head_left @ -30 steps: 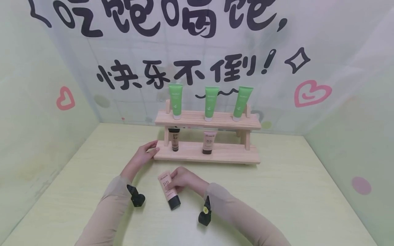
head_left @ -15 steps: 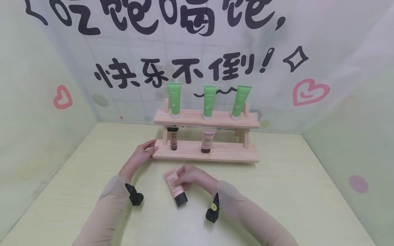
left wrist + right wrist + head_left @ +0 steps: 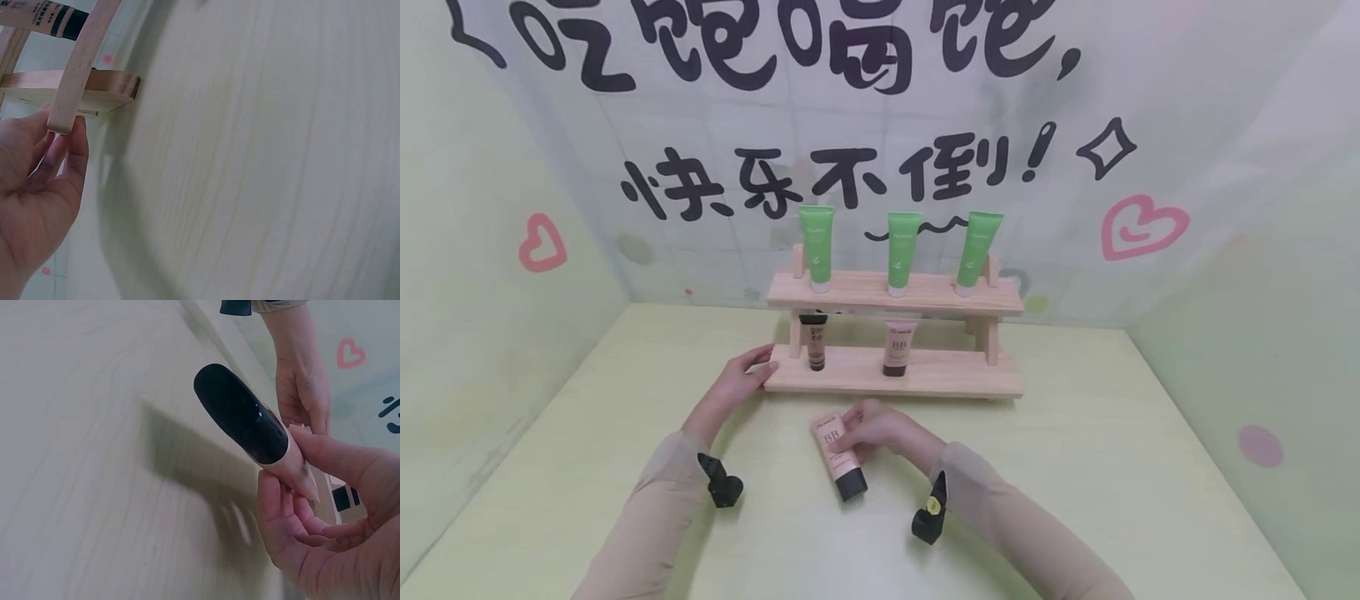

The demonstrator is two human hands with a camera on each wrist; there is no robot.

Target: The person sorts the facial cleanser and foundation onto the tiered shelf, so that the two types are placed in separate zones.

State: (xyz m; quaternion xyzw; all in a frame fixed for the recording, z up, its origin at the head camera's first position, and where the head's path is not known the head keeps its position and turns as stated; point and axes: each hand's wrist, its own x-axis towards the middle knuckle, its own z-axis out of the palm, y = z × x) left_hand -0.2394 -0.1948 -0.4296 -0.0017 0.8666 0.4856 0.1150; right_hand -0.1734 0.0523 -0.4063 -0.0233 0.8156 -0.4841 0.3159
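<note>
My right hand [image 3: 880, 429] pinches a pink BB cream tube [image 3: 833, 442] between thumb and fingers, in front of the rack. The tube tilts, its black cap [image 3: 240, 412] pointing down toward me; in the right wrist view a shadow lies on the table beneath it. My left hand [image 3: 737, 383] grips the left end of the lower board of a two-tier wooden rack [image 3: 947, 379], with thumb and fingertips on either side of the board's end [image 3: 65, 119]. On that board stand a small dark-capped brown tube [image 3: 816, 343] at the left and another pink BB cream tube [image 3: 898, 348] near the middle.
Three green tubes [image 3: 902, 254] stand spaced along the upper board, the right one leaning. The pale wood-grain table [image 3: 1075, 467] reaches to a printed backdrop [image 3: 715, 250] behind the rack. Each wrist carries a small black camera [image 3: 724, 483].
My right hand has moved a little to the right with the BB cream tube. My left hand stays on the rack's end. The whole head view has shifted slightly.
</note>
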